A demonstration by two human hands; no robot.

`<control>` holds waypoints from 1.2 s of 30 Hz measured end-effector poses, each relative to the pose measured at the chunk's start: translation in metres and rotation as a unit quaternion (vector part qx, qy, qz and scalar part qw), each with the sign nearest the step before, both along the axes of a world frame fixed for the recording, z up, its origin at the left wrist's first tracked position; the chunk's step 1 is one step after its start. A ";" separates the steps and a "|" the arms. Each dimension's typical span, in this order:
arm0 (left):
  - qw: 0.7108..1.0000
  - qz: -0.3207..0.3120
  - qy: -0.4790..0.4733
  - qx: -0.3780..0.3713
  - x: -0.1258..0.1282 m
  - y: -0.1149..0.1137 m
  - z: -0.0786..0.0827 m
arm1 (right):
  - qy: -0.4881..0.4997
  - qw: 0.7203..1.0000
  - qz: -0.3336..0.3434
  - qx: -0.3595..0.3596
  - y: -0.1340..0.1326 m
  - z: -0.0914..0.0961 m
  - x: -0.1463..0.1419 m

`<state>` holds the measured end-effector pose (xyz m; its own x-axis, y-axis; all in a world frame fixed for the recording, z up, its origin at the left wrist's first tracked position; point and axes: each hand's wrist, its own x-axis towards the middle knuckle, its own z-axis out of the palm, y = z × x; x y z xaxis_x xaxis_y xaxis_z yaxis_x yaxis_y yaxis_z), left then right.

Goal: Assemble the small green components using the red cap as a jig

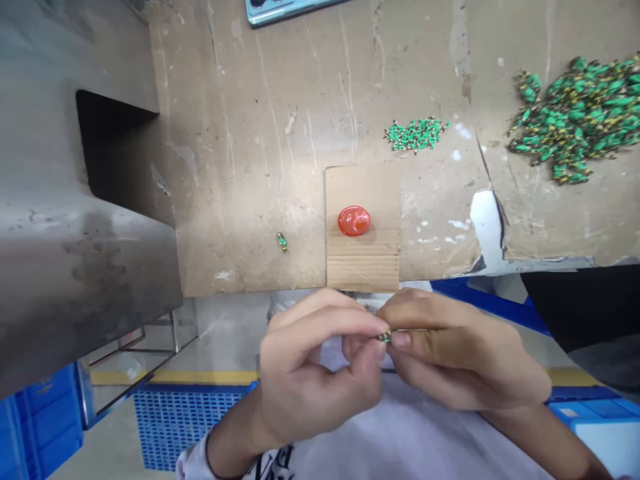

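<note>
In front of my body, just below the table's edge, my left hand (320, 373) and my right hand (460, 350) meet with fingers pinched. Between their fingertips is a small green, yellow and dark figurine piece (384, 337), mostly covered by the fingers. A similar small figurine (283, 243) lies by itself on the table to the left. Beyond my hands, a shiny red oval dish (354, 221) rests on a cardboard piece (363, 270). Tiny green parts (416, 135) are gathered behind it, and a bigger heap of green, yellow and dark pieces (583, 117) spreads at the right.
The worn, paper-covered table (240, 167) has a torn front edge at the right. A metal box-like body (90, 267) with a dark opening stands at the left. A light-blue phone (290, 8) lies at the back. Blue crates (187, 423) sit below.
</note>
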<state>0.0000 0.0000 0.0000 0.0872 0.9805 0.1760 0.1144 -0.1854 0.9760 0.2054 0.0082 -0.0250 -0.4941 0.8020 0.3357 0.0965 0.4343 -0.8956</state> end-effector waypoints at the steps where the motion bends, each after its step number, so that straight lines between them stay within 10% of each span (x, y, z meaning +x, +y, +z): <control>1: 1.000 -0.001 -0.006 -0.013 0.000 0.000 0.001 | 0.009 1.000 -0.002 0.002 0.000 -0.001 0.000; 36: 0.995 0.021 -0.023 -0.097 0.001 0.006 -0.004 | -0.055 0.996 -0.066 0.024 -0.004 0.002 -0.008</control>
